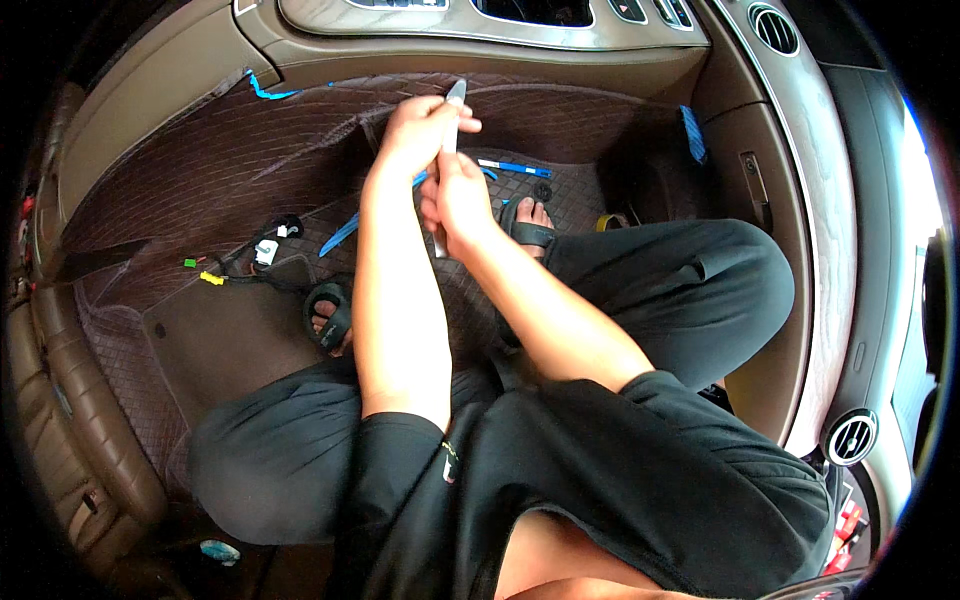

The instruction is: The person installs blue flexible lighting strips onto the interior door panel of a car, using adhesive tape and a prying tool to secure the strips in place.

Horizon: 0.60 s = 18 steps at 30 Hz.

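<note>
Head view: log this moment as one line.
left hand: on slim pointed tool; right hand: on same tool; tip: away from person; white plug: left of hands

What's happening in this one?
A person sits knees bent in a car footwell. The left hand and right hand come together on a slim pale tool, its grey tip pointing away; its exact kind is unclear. A white connector and a yellow connector lie to the left; a blue-and-white stick lies just right of the hands.
</note>
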{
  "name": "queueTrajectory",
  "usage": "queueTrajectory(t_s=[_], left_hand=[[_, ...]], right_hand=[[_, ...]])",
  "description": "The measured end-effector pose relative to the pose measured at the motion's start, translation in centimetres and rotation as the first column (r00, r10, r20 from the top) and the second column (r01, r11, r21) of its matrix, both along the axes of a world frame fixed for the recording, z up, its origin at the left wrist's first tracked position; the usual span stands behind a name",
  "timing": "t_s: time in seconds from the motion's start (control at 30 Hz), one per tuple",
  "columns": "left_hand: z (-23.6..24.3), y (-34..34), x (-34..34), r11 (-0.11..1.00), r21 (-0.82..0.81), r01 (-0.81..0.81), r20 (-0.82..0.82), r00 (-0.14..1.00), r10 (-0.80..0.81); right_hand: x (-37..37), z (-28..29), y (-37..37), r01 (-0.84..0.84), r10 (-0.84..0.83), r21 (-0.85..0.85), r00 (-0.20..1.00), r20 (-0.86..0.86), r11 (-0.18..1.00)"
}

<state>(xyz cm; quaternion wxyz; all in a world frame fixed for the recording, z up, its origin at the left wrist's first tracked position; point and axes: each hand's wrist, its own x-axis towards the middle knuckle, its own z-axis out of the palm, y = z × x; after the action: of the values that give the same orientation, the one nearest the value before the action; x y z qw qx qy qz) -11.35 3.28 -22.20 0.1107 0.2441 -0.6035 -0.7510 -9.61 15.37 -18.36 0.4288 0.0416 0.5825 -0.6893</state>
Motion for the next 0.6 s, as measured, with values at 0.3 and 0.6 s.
queueTrajectory(t_s=[0.3, 0.6], left_hand=[[-0.3, 0.6, 1.1, 0.985, 0.051, -0.163, -0.114, 0.979, 0.168], [-0.3, 0.9, 1.2, 0.964, 0.098, -0.246, -0.164, 0.952, 0.259]], right_hand=[[-1.2, 3.5, 0.9, -0.21, 0.211, 0.069, 0.977, -0.004, 0.975], [-2.3, 4.9, 0.5, -0.32, 0.318, 0.149, 0.947, 0.043, 0.936]])
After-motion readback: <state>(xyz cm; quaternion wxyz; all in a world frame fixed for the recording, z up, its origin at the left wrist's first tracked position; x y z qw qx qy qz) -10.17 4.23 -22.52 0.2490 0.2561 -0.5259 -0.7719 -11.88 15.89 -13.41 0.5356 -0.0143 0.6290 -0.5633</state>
